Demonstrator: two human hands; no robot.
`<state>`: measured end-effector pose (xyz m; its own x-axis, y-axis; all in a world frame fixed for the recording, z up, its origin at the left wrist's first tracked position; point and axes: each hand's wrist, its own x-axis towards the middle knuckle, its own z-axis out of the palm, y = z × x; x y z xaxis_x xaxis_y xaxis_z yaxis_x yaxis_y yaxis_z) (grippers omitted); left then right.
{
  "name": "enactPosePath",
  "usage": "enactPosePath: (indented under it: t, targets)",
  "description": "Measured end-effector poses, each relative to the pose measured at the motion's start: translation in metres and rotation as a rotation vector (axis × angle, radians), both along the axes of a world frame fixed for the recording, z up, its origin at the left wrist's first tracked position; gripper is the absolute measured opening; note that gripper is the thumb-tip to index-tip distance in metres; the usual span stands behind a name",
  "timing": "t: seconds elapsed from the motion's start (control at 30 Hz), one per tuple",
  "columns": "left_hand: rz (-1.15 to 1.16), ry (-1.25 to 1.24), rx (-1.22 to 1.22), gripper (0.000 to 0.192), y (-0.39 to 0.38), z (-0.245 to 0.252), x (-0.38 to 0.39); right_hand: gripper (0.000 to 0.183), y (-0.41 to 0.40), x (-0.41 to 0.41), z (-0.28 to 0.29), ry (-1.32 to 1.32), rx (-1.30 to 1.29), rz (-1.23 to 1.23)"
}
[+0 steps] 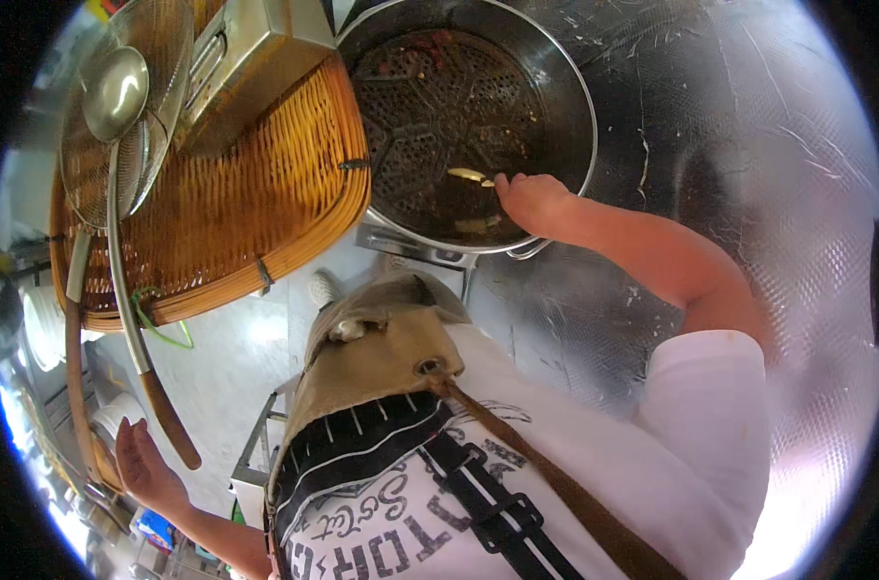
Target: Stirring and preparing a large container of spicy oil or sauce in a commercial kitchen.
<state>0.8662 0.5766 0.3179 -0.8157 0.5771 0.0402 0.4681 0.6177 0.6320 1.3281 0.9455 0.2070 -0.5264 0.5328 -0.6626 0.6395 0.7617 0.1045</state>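
My right hand (533,204) reaches over the near right rim of a large round steel pot (584,138), its fingertips pinched on a small pale yellow piece (488,183). A longer yellow piece (467,174) shows just to the left of it. Dark liquid covers a perforated steamer plate (446,101) inside the pot, with small yellow bits scattered about. On the left, my left hand (147,464) is raised with nothing seen in it. It is near the wooden handle of a steel ladle (169,420) and the handle of a wire-mesh strainer (77,362).
A woven wicker basket (287,181) carries the ladle bowl, the strainer (146,170) and a stainless steel box (258,65). Green string (164,333) hangs from its rim. A patterned metal surface (700,181) lies right of the pot. White tiled floor (243,370) shows below.
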Motion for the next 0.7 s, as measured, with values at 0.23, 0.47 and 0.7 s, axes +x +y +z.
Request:
enactPosePath:
  t: [0.23,0.47,0.7]
  targets:
    - [-0.011,0.058,-0.022,0.031,0.007,0.009,0.004,0.038,0.049,-0.006,0.012,0.081,0.008,-0.064]
    - [0.015,0.091,-0.037,0.029,-0.007,0.015,0.020,0.022,0.056,-0.020,0.014,-0.165,-0.204,0.110]
    - [0.107,0.057,0.021,0.029,-0.017,0.006,0.043,0.042,0.026,0.000,-0.016,0.039,-0.096,0.004]
